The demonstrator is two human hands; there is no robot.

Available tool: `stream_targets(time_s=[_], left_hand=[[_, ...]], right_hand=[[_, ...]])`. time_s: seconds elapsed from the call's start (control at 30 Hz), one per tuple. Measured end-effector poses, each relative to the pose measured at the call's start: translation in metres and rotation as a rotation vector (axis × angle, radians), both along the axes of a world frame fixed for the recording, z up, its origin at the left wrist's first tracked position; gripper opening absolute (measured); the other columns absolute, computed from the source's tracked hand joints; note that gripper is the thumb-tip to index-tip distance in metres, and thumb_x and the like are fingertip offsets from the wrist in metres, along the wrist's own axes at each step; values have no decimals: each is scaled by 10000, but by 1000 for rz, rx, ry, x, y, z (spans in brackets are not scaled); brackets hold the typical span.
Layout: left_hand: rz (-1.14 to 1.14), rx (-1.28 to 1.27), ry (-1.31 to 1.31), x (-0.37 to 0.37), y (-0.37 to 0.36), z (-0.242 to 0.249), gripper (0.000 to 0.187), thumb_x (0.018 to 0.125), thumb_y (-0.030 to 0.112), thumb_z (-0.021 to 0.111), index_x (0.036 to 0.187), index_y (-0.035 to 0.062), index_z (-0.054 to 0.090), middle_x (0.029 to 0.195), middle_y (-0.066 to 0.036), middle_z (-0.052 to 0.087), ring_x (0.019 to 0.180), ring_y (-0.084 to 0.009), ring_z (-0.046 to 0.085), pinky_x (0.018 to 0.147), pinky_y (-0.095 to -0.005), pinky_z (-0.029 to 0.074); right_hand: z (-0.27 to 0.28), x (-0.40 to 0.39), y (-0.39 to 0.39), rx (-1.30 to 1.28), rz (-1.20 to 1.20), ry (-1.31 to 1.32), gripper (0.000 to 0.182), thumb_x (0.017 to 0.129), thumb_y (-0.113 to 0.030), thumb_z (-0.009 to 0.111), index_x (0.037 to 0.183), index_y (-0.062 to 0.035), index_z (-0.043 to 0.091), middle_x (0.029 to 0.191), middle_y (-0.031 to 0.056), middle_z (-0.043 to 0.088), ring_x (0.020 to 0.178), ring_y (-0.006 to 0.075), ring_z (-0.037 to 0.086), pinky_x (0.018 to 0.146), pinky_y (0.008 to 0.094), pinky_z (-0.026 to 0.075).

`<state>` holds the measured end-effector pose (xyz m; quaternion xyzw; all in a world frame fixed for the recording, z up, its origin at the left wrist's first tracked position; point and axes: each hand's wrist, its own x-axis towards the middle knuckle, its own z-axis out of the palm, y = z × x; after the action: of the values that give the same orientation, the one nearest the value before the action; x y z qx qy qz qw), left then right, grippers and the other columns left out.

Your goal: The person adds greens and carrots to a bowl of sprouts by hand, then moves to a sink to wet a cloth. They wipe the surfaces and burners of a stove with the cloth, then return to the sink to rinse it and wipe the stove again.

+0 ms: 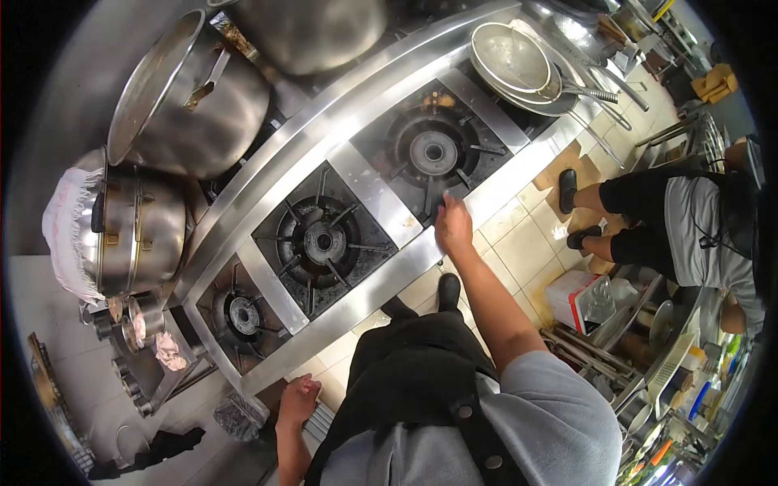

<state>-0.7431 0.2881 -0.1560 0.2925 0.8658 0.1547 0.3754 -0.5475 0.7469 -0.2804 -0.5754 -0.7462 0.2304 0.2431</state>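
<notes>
My right hand (454,225) is over the front edge of the steel stove (421,251), beside the burner (433,151) with a dark grate. Its fingers are bent and close together; whether they hold anything is too small to tell. Lower down, my left hand (300,398) hangs in front of the stove's left end, fingers curled, with no object visible in it. Between the two hands lie a middle burner (324,241) and a left burner (243,314).
Large steel pots (219,105) stand behind the stove at the upper left, one with a white cloth (73,231). Strainers and pans (512,61) rest at its right end. Another person (697,219) stands at the right, near crowded shelves (648,324).
</notes>
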Motion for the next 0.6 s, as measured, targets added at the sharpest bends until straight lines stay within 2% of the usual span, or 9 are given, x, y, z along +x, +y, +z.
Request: stream_targets(time_s=[0.07,0.13,0.23,0.27,0.33,0.47,0.5,0.53,0.6], left_hand=[[-120,-108,-26,12,5,2,382,846,229,680,1094,-57,630,836,-190,671,832,-290,668,772,-349,507],[-89,-65,-7,30,6,2,392,850,244,674,1092,-62,629,831,-191,669,834,-293,667,772,-348,506],[39,-41,-27,50,22,4,416,861,277,649,1098,-65,627,857,-195,674,839,-305,666,767,-357,506],[31,-35,-34,56,22,1,407,876,278,643,1101,-62,625,854,-166,674,810,-265,650,753,-339,501],[16,-41,-59,73,14,2,390,905,279,632,1106,-55,622,848,-107,675,754,-185,618,725,-303,493],[51,-133,-63,93,11,14,368,898,257,638,1100,-50,624,834,-120,670,773,-187,625,734,-306,492],[143,-119,-42,102,8,16,403,877,279,648,1111,-48,628,875,-155,675,806,-238,645,748,-329,501],[240,-103,-23,112,5,15,438,856,301,659,1122,-46,632,916,-191,680,840,-289,665,762,-352,511],[244,-94,4,126,-13,4,443,858,301,660,1134,-44,627,919,-185,683,839,-272,665,767,-349,511]], right_hand=[[-8,-8,33,11,31,31,260,860,-80,544,1089,21,617,935,271,600,828,441,614,724,490,505],[-9,-2,31,-48,163,-39,207,832,-61,536,990,26,638,980,275,598,823,441,617,728,506,504],[-21,8,-8,-128,167,-88,230,824,-61,570,1027,3,657,925,256,627,865,410,623,749,486,502],[-25,9,-3,-20,198,3,161,797,-62,587,929,-3,659,890,262,623,794,422,621,680,488,503],[-18,5,22,19,215,-7,150,780,-61,588,903,0,649,915,257,622,799,422,626,702,480,517],[-1,9,40,45,310,-148,122,730,-50,605,843,-13,633,852,229,634,772,410,636,704,466,530],[5,18,31,28,349,-169,114,726,-48,605,833,-18,632,818,222,634,760,405,638,697,462,530],[-11,30,23,72,311,-74,188,772,-115,622,932,-22,654,841,221,633,758,409,636,695,464,527],[7,36,10,33,244,-48,239,802,-153,617,1004,-30,650,845,221,632,749,411,629,675,465,518]])
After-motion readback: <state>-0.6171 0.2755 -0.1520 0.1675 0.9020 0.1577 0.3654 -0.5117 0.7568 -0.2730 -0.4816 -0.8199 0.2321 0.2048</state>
